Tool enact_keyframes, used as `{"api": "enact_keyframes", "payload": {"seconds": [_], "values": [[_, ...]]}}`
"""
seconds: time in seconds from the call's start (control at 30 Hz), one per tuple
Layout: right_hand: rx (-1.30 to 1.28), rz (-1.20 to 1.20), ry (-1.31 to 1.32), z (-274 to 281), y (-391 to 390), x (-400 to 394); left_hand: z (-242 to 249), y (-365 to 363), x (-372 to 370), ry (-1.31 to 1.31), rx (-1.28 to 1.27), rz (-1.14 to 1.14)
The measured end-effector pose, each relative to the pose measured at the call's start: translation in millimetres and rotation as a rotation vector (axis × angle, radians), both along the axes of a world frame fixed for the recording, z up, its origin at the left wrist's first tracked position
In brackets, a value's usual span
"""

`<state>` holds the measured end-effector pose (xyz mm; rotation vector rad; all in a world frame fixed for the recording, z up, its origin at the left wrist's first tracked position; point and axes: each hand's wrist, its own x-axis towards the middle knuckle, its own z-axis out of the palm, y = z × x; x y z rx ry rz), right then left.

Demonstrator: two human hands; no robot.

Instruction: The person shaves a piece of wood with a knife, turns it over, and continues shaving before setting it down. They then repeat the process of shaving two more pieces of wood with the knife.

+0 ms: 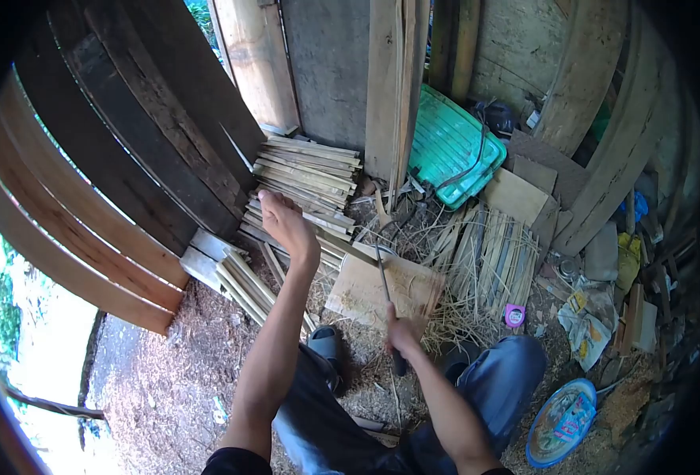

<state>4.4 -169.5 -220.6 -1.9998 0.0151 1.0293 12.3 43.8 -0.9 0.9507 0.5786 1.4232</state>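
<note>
My left hand (285, 224) is closed around a bamboo strip (346, 245), which slants down to the right over a wooden board (377, 294). In my right hand (403, 332) is the dark handle of a long knife (383, 273). Its thin blade points away from me and crosses the strip's far end above the board. Beyond my left hand lies a stack of bamboo strips (306, 170), and a second bundle of thin strips (496, 253) rests to the right of the board.
A green plastic lid or tray (454, 146) leans at the back. A pink tape measure (514, 316) lies right of my feet, near a blue-rimmed basin (563, 423). Wooden planks (89, 214) stand at the left. Shavings cover the ground.
</note>
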Motion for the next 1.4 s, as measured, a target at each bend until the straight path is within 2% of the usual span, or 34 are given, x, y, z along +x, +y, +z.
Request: {"api": "enact_keyframes", "payload": {"seconds": [0.03,0.1,0.13,0.17,0.23,0.27,0.3,0.37,0.4,0.43,0.5,0.53,0.6,0.63,0.67,0.7,0.77,0.8,0.87,0.97,1.0,1.03,1.1,1.2,1.23,1.27,1.3,1.37,1.4], "values": [[0.004,0.006,-0.003,2,-2,4,1,0,-2,-0.003,0.004,0.006],[-0.135,0.159,-0.277,4,0,8,1,1,-4,-0.046,-0.006,-0.066],[0.011,0.037,-0.036,49,5,-3,1,0,-4,-0.064,0.0,-0.069],[0.005,0.037,-0.04,47,8,-6,1,-1,-4,-0.068,-0.006,-0.069],[0.142,0.155,-0.349,45,12,-11,1,-2,-5,-0.003,0.03,-0.038],[0.204,0.17,-0.599,44,12,-14,0,-2,-6,-0.002,0.026,-0.032],[0.201,0.175,-0.597,42,10,-16,0,-2,-6,-0.016,0.018,-0.035],[0.053,0.011,0.031,34,6,-12,3,-4,-4,-0.042,0.017,-0.044],[0.112,-0.106,0.186,12,-2,-4,3,-4,-3,-0.033,0.014,-0.056],[0.119,-0.104,0.182,-3,-7,1,2,-3,-4,-0.02,0.012,-0.068],[-0.076,0.105,-0.194,-20,-7,9,4,-7,-2,-0.012,0.053,-0.067],[-0.096,0.06,-0.109,38,0,-3,5,-10,-3,-0.009,0.055,-0.091],[0.007,0.079,-0.188,21,5,-5,3,-9,-2,-0.05,0.066,-0.139],[0.108,0.098,-0.259,39,9,-8,3,-8,-1,-0.053,0.063,-0.137],[0.039,0.186,-0.24,58,5,-9,4,-7,0,-0.054,0.07,-0.133],[0.034,0.188,-0.237,52,5,-10,3,-7,0,-0.053,0.074,-0.13],[-0.061,0.169,-0.435,31,1,-10,-1,-4,0,-0.036,0.054,-0.115],[-0.059,0.166,-0.444,22,-6,-6,1,-2,2,-0.027,0.05,-0.099],[-0.034,0.001,-0.009,5,-18,1,3,-6,3,-0.049,0.056,-0.114],[-0.026,0.017,0.009,2,-5,-1,0,-8,2,-0.042,0.057,-0.121],[0.077,-0.1,0.114,66,1,-12,0,-9,3,-0.043,0.076,-0.122],[0.076,-0.102,0.112,58,3,-11,2,-8,5,-0.05,0.1,-0.123],[0.159,0.102,-0.347,44,7,-15,3,-8,4,-0.049,0.083,-0.135],[0.221,0.091,-0.379,15,15,-22,2,-6,8,0.002,0.075,-0.093],[0.229,0.072,-0.36,23,18,-21,2,-6,8,-0.004,0.075,-0.097],[0.178,0.043,-0.225,32,12,-20,2,-6,7,-0.037,0.063,-0.122],[0.187,0.048,-0.233,22,10,-14,4,-5,5,-0.07,0.056,-0.143],[0.063,-0.144,0.218,-10,-1,-4,4,-5,1,-0.066,0.056,-0.171],[0.056,-0.124,0.191,-1,-3,-3,4,-5,1,-0.075,0.033,-0.223]]}}
